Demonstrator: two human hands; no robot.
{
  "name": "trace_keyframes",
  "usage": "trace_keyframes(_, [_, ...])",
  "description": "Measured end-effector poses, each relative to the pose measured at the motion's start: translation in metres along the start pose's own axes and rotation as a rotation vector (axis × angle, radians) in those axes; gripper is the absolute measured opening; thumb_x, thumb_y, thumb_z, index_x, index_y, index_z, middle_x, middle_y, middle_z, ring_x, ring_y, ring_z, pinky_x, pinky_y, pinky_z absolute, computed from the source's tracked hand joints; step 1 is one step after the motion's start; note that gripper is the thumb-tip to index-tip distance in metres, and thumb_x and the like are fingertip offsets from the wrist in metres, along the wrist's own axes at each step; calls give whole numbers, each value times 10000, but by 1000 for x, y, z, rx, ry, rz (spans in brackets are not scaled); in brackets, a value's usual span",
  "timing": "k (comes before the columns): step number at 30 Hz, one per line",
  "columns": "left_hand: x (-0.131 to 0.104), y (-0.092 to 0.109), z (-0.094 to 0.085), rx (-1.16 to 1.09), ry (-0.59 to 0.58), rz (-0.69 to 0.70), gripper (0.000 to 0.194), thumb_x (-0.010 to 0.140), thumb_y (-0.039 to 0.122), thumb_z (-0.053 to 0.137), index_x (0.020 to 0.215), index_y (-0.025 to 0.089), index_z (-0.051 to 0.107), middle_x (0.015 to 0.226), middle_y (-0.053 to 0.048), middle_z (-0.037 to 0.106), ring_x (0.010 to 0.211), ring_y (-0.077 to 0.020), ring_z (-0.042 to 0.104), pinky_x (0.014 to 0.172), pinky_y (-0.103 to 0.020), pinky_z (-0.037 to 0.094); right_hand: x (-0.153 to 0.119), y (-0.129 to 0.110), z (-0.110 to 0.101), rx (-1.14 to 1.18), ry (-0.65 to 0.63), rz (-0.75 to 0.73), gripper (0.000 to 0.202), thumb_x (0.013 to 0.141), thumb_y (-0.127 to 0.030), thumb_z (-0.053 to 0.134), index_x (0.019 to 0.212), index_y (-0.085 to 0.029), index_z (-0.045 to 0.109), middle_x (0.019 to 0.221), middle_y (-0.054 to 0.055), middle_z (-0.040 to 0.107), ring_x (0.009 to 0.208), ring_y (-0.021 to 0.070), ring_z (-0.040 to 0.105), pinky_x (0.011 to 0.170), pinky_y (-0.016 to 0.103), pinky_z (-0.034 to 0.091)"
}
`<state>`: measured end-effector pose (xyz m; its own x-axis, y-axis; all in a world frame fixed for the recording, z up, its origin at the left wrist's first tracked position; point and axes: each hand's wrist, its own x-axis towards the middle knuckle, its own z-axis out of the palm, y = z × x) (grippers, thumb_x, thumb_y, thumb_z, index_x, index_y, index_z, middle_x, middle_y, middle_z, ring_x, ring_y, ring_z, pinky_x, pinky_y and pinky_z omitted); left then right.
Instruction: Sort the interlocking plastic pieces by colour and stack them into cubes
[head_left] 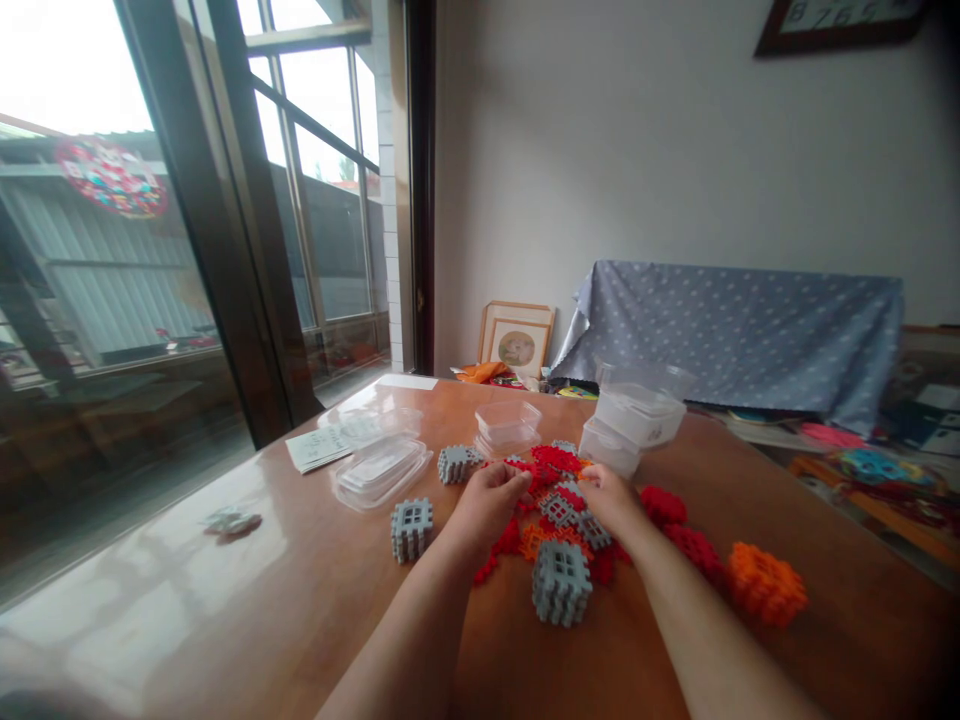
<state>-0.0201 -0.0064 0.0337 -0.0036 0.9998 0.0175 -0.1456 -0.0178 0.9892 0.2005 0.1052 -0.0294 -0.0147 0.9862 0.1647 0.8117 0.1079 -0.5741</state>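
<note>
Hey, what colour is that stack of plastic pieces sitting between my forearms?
The stack is grey, seen in the head view.

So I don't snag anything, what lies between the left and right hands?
The head view shows red pieces and grey lattice pieces jumbled between the left hand and the right hand.

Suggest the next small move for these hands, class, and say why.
Perhaps the right hand, if free, should pick a loose gray piece from the mixed pile and add it to the nearest gray stack: the pile jumbles gray, red and orange, while that stack looks all gray and the orange stack all orange.
</note>
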Motion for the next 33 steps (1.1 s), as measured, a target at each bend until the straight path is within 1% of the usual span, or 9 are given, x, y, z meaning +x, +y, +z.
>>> trace_keyframes(4, [-1, 2, 1, -29, -3, -4, 436, 738, 559, 742, 772, 150, 595, 648, -6, 613, 537, -86, 489, 524, -202, 329, -12, -15, -7, -59, -87, -107, 396, 874, -580, 538, 954, -227, 698, 856, 35, 740, 787, 198, 672, 655, 265, 445])
trace_keyframes(8, [-1, 2, 0, -51, -19, -6, 430, 729, 545, 757, 777, 152, 590, 648, -3, 613, 541, -91, 502, 529, -203, 343, -26, -29, -12, -167, -149, -162, 557, 697, -732, 684, 985, -256, 705, 978, 55, 735, 890, 247, 672, 694, 295, 439])
trace_keyframes(10, [1, -1, -1, -36, -21, -1, 425, 732, 540, 757, 777, 152, 589, 659, -9, 622, 538, -89, 495, 522, -204, 331, -30, -35, -11, -222, -159, -157, 576, 679, -705, 719, 1037, -255, 701, 1063, 81, 723, 965, 276, 668, 733, 317, 441])
trace_keyframes(14, [6, -9, -3, 21, -37, 2, 416, 764, 544, 729, 797, 149, 601, 682, -24, 636, 538, -87, 474, 521, -209, 319, -34, -43, -9, -297, -171, -141, 427, 817, -576, 643, 1072, -238, 695, 1063, 107, 726, 977, 274, 678, 770, 339, 444])
trace_keyframes(16, [6, -11, -3, 28, -41, 0, 410, 778, 545, 713, 806, 151, 600, 688, -25, 635, 544, -90, 478, 531, -213, 333, -35, -46, -9, -316, -181, -146, 417, 852, -569, 603, 1092, -241, 692, 1051, 109, 731, 986, 274, 679, 786, 346, 448])
trace_keyframes(20, [4, -10, -1, 41, -35, 16, 385, 773, 514, 718, 773, 156, 579, 677, -15, 623, 536, -86, 471, 535, -219, 341, -37, -49, -9, -335, -194, -166, 605, 781, -686, 636, 1182, -234, 665, 1194, 147, 678, 1117, 332, 632, 859, 393, 450])
trace_keyframes(22, [3, -8, 0, 40, -35, 15, 382, 767, 510, 720, 762, 158, 570, 672, -11, 619, 528, -87, 466, 529, -223, 340, -38, -49, -7, -326, -205, -173, 628, 742, -684, 682, 1171, -226, 671, 1213, 158, 660, 1128, 344, 623, 877, 402, 445])
trace_keyframes(28, [1, -6, 1, 16, -29, 18, 368, 763, 492, 723, 764, 163, 557, 671, -2, 616, 540, -90, 476, 541, -226, 362, -38, -48, -1, -219, -177, -180, 508, 709, -545, 759, 1064, -194, 664, 1126, 150, 685, 1028, 314, 643, 813, 362, 442])
trace_keyframes(33, [0, -3, 1, 38, -30, 22, 373, 779, 498, 714, 775, 152, 575, 670, -2, 622, 522, -80, 460, 517, -214, 327, -33, -44, -7, -13, -133, -187, 225, 802, -436, 650, 846, -217, 622, 825, 34, 685, 806, 220, 633, 713, 303, 432])
